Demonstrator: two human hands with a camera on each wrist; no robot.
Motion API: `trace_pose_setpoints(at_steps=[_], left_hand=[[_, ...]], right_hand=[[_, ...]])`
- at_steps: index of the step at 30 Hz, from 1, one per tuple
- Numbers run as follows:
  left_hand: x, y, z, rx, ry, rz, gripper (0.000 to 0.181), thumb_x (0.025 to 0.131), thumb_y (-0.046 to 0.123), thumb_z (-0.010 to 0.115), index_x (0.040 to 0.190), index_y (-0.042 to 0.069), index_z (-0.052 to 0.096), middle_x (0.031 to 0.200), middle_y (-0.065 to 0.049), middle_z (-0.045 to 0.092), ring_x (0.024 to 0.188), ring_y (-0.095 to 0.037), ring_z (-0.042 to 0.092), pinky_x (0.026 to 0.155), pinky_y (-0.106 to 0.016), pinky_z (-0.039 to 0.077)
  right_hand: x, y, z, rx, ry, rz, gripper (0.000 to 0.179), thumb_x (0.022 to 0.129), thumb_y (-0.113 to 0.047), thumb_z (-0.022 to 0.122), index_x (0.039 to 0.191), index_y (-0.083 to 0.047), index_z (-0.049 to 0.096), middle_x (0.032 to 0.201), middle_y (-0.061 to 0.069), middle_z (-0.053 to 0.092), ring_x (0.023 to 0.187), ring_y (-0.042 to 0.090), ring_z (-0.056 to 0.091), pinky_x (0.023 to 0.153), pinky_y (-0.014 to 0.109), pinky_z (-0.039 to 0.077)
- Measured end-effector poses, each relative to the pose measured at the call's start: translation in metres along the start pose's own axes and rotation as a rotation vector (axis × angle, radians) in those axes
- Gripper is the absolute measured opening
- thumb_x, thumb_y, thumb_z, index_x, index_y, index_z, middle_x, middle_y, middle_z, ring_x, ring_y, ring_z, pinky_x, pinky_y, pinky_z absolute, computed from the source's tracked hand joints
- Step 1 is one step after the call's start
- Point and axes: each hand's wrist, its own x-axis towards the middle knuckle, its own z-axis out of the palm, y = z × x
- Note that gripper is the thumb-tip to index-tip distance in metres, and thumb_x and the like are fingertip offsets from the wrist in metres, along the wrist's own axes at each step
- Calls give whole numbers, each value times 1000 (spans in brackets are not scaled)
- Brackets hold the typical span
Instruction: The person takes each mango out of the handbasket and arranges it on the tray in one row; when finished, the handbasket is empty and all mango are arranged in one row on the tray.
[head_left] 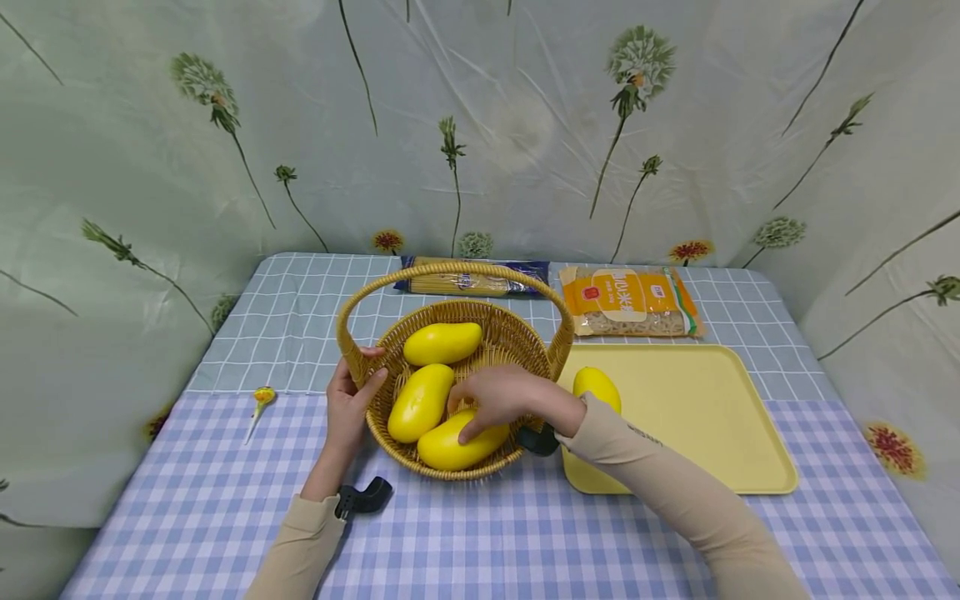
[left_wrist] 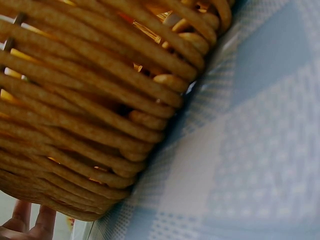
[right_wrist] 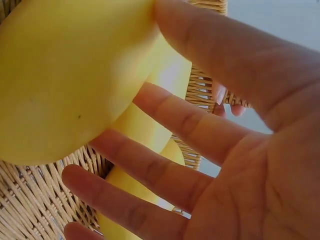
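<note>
A woven wicker basket (head_left: 483, 473) with a tall arched handle stands mid-table, holding three yellow mangoes: one at the back (head_left: 442, 343), one at the left (head_left: 422, 404), one at the front (head_left: 462, 442). My left hand (head_left: 347, 414) grips the basket's left side at the handle's foot, thumb on the inner side. Inside the basket, my right hand (head_left: 504, 394) touches the front mango with its thumb; in the right wrist view its fingers are spread and fairly straight beside that mango (right_wrist: 65, 80). The left wrist view shows mostly basket weave (left_wrist: 90, 110).
Right of the basket lies a yellow tray (head_left: 697, 417), with another mango (head_left: 597, 387) at its left edge under my right forearm. Behind are a spaghetti packet (head_left: 465, 283) and an orange food bag (head_left: 632, 302). A lollipop (head_left: 262, 402) lies at left.
</note>
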Motion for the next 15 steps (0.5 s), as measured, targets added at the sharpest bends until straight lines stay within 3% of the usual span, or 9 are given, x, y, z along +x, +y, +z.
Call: trace_pose_setpoints(at_steps=[8, 15], left_hand=[[0, 0, 0, -4, -5, 12, 26, 88, -8, 59, 112, -12, 50, 113, -14, 61, 113, -24, 52, 98, -28, 39], [0, 0, 0, -7, -5, 10, 25, 89, -8, 59, 112, -10, 51, 113, -15, 61, 113, -24, 51, 98, -28, 39]], right_hand=[[5, 1, 0, 8, -64, 9, 44, 79, -42, 75, 117, -21, 65, 107, -5, 62, 93, 12, 55, 81, 30, 43], [10, 3, 0, 41, -134, -7, 48, 81, -39, 75, 123, -22, 61, 119, -4, 59, 104, 12, 53, 89, 30, 41]])
